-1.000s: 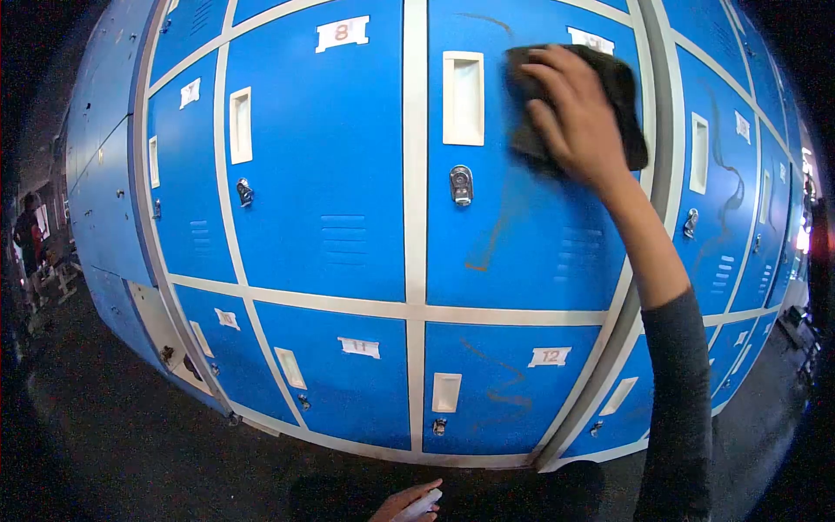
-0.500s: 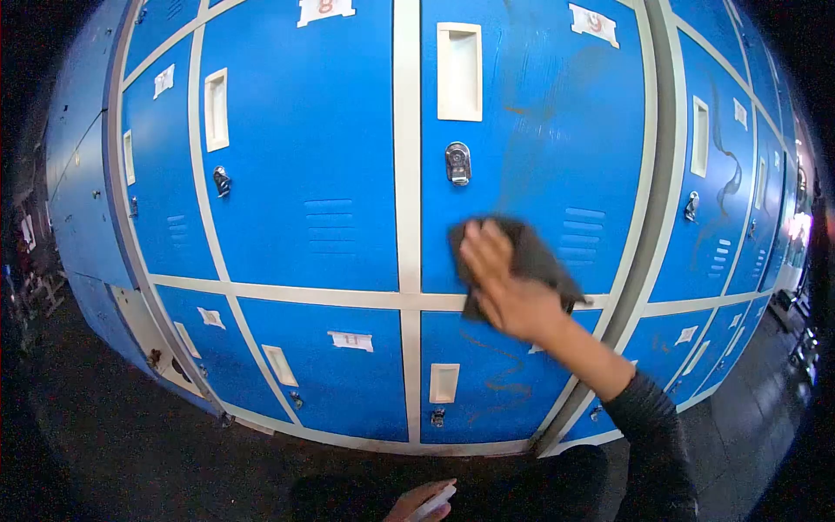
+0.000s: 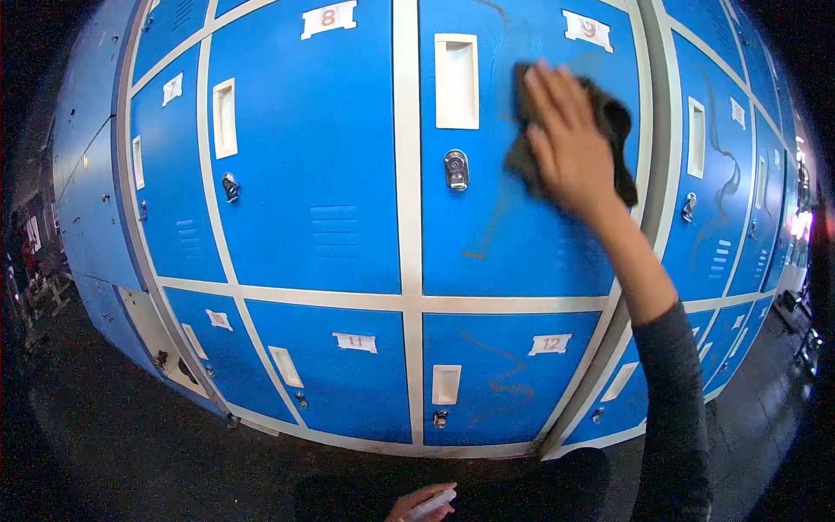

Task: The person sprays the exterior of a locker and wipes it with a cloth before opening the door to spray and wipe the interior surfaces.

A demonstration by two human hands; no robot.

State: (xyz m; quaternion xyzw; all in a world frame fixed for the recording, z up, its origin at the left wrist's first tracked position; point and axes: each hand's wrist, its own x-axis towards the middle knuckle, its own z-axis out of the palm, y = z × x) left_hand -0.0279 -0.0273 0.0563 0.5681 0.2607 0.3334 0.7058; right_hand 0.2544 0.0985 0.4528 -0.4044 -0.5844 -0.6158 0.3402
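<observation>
A dark cloth [image 3: 616, 126] is lying beneath the right hand [image 3: 571, 148], whose slightly spread fingers [image 3: 548, 97] are pressing it against the blue door [image 3: 548, 252]; below that hand, the left hand [image 3: 407, 503] is gripping a pale object [image 3: 432, 502].

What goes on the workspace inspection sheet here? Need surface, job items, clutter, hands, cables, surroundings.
Surface: blue locker door 9 has a brownish smear left of the cloth's lower part; locker door 12 below has a squiggly brown mark.
Job items: dark cloth lies against door 9, below its number label; pale object at bottom centre, type unclear.
Clutter: small dark items in an open compartment at lower left, too small to identify.
Hands: right hand is spread flat on the cloth; left hand holds the pale object.
Cables: nothing seen.
Surroundings: more lockers both sides, dark floor; far edges too dim to read.
</observation>
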